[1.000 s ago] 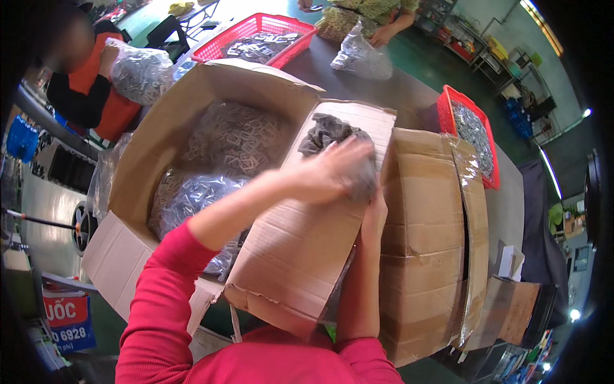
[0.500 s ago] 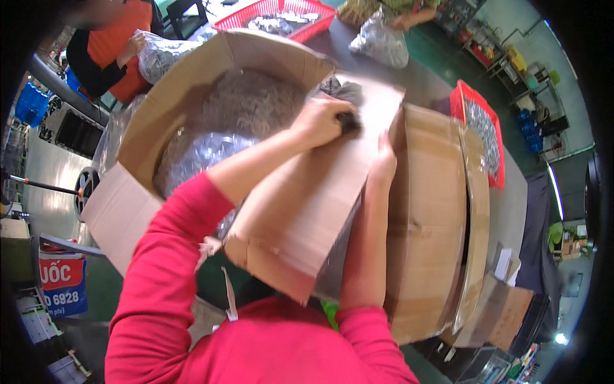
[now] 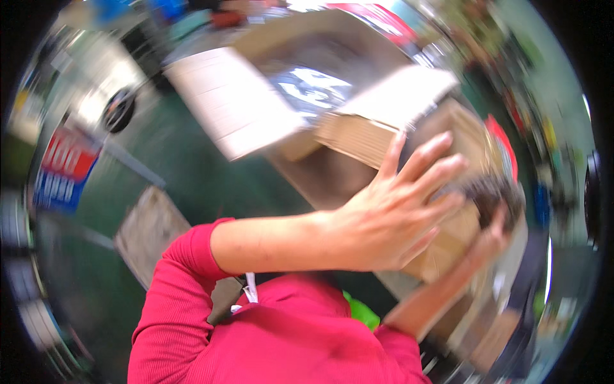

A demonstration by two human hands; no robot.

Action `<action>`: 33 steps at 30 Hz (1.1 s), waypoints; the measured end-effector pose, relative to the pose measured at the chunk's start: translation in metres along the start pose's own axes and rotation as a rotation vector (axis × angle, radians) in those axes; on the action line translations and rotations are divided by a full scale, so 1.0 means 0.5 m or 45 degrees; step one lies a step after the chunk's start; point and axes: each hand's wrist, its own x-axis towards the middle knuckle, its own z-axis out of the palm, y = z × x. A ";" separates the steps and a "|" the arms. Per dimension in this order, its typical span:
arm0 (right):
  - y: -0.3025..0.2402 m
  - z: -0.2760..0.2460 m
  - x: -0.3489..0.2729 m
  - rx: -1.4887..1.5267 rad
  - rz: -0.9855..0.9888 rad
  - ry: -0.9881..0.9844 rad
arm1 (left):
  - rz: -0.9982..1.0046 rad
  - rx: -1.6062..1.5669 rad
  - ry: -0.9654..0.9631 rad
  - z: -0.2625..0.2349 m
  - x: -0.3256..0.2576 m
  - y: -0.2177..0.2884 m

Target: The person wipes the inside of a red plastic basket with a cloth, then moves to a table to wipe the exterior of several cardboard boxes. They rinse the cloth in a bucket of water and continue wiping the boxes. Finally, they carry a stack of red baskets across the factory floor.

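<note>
My left hand is in mid-air in front of the boxes, its fingers spread and nothing in it. My right hand, smeared by motion, is farther right and seems closed on a dark grey crumpled bundle. The blur hides whether the bundle is cloth. Beyond my left hand stands an open cardboard box with its flaps folded out. Clear plastic bags lie inside it. A second cardboard box stands to the right, partly hidden behind my hands.
One wide flap of the open box sticks out to the left over the green floor. A red basket is behind the second box, and another red basket is at the back. A blue and red sign hangs far left.
My view has swung round. My left hand has let go of the dark bundle and come off the box flap with its fingers spread. My right hand has left the flap and moved right, to the bundle.
</note>
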 end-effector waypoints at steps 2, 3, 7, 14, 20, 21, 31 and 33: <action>0.057 -0.065 0.092 -0.382 -0.953 -0.013 | -0.268 0.166 0.083 -0.063 -0.134 0.020; 0.089 -0.093 0.129 -0.536 -0.910 -0.123 | -0.413 0.249 0.107 -0.091 -0.220 0.036; 0.179 -0.174 0.114 -1.740 -0.849 -0.757 | -1.436 0.423 0.466 -0.107 -0.622 0.232; 0.171 -0.320 -0.425 -1.168 -1.262 -1.602 | -2.230 0.460 1.044 0.062 -1.032 0.810; 0.397 -0.459 -0.762 -1.709 -0.861 -2.624 | -2.156 0.544 1.225 0.098 -1.188 0.991; 0.422 -0.456 -0.805 -1.781 -0.867 -2.684 | -2.119 0.628 1.322 0.102 -1.234 1.042; 0.299 -0.412 -1.513 -1.993 -0.866 -2.921 | -2.227 0.853 1.802 -0.108 -1.735 1.536; 0.263 -0.415 -1.662 -1.904 -0.995 -2.897 | -2.146 0.819 1.834 -0.225 -1.859 1.576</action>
